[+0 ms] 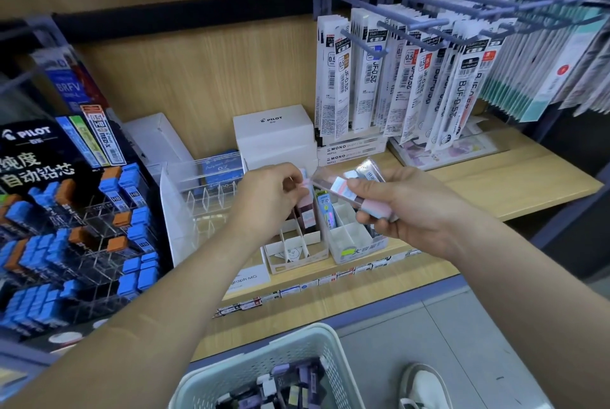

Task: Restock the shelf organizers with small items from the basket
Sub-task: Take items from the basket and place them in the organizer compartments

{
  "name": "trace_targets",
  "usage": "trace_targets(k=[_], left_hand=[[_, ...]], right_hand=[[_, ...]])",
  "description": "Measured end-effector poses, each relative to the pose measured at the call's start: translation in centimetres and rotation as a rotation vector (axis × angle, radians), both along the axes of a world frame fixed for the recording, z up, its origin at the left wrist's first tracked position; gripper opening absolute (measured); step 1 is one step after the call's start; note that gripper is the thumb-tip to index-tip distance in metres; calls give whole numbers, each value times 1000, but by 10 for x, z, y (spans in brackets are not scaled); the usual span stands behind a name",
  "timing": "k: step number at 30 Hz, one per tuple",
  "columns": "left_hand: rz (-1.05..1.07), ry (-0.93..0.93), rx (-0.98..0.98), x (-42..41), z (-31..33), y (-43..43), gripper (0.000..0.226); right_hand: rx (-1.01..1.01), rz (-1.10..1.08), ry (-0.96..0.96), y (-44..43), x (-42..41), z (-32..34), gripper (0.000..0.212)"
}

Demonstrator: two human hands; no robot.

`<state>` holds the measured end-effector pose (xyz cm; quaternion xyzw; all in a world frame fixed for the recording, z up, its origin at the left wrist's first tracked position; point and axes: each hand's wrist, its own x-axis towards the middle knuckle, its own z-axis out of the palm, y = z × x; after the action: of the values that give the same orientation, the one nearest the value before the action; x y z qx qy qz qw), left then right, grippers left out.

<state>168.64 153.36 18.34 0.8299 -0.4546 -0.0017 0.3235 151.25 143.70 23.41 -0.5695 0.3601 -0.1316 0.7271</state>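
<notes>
the basket (pixel 257 365) is pale mint with a slotted lattice wall, and the shelf (pixel 495 184) is light wood grain. the pilot display (pixel 29 151) is black with white lettering, its lead boxes (pixel 132 184) blue and orange. the lead cases (pixel 336 185) are pink and clear, the organizers (pixel 346 238) white, the refill packets (pixel 409 85) white with black barcodes.

Right hand (pixel 407 210) grips pink cases (pixel 331 182)

Dim, bluish indoor light; the wide lens bends the edges, the corners darken, and the hanging white refill packets (pixel 392 78) blur slightly.
</notes>
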Motion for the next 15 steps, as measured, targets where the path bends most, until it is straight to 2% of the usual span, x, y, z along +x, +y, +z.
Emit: trace_targets(k=[3,4,6,7,8,10,12,15], left_hand=[[34,65,-61,1,9,1,6],[30,170,-130,0,14,1,11],[-27,514,-254,-5,30,3,11],[-97,661,-261,-10,37,5,9],[-177,713,-217,-13,42,7,12],[-311,646,-86,-18,44,10,19],[-338,609,-44,-19,41,13,18],[-251,761,-101,-18,38,19,15]], right_hand=[[-25,-11,23,0,1,-3,15],[-18,-16,17,0,2,-3,16],[-13,-9,11,-1,2,-3,18],[-13,1,12,-1,3,-3,19],[-8,11,10,-1,4,-3,21],[40,12,-11,0,7,-3,30],[140,-17,-60,-1,9,-1,31],[240,-13,-178,-3,8,2,25]])
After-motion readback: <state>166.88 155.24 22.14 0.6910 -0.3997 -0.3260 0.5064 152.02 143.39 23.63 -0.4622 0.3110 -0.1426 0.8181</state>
